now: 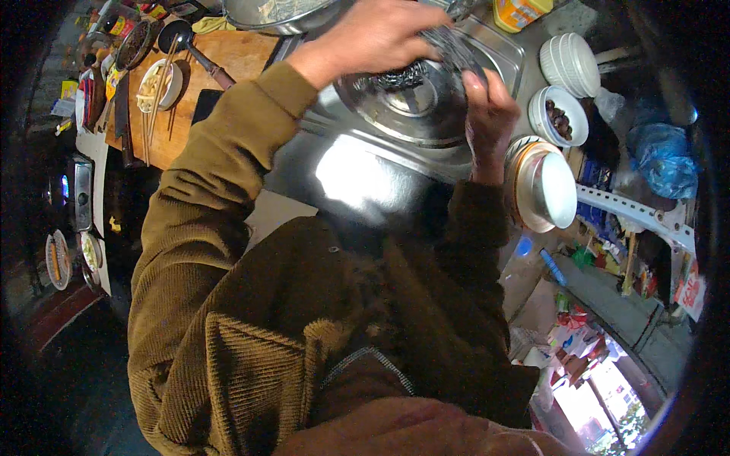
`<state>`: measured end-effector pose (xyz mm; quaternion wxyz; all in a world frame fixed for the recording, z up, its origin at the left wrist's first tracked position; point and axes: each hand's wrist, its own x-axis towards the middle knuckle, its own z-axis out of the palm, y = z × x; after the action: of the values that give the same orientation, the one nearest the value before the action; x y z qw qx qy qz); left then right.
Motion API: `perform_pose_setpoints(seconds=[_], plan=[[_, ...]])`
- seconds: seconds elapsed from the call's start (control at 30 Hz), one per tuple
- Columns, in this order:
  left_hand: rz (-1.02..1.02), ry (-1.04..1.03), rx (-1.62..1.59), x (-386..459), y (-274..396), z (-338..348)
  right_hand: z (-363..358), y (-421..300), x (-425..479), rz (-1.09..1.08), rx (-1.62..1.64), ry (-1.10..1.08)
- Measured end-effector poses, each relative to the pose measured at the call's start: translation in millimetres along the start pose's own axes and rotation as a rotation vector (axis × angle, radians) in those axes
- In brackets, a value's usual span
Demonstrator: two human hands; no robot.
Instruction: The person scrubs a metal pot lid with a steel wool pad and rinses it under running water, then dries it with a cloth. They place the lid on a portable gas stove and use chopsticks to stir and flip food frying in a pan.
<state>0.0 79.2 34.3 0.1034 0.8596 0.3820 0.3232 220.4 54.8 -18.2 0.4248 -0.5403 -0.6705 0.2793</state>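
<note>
My left hand (379,40) reaches across from the left, its fingers gripping a piece of dark, crinkled, shiny material (450,45), which looks like a thin plastic bag. The fingers of my right hand (490,105) pinch the same material on its right side. Both hands are above a round metal surface (419,122), perhaps a lid or a pan, on the stainless-steel stove top (516,54). More of the dark material hangs below my left hand, and its contents cannot be made out. Part of my left hand is cut off by the top edge.
A wooden cutting board (245,48) at left bears a bowl of pale food (165,85) with chopsticks, a black ladle (177,35) and a cleaver (121,105). A large metal basin (279,23) stands behind. Stacked bowls (522,188) and a bowl of dark pieces (542,117) line the right.
</note>
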Motion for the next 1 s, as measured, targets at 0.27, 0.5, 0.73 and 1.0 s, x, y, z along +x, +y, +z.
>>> perform_pose_setpoints(seconds=[0.27,0.5,0.73,1.0], plan=[[-0.501,0.083,-0.258,-33.2,-38.8,-3.6,-9.9,15.7,7.0,-0.035,0.015,0.012],[0.030,-0.046,-0.035,4.6,4.5,-7.7,12.2,18.5,9.0,-0.247,-0.093,0.084],[-0.224,0.055,-0.295,-17.8,-21.1,-1.7,-8.3,25.5,8.3,-0.347,-0.314,0.226],[-0.548,0.161,-0.793,-37.1,-47.2,5.5,-6.6,30.5,1.2,-0.064,0.547,0.322]])
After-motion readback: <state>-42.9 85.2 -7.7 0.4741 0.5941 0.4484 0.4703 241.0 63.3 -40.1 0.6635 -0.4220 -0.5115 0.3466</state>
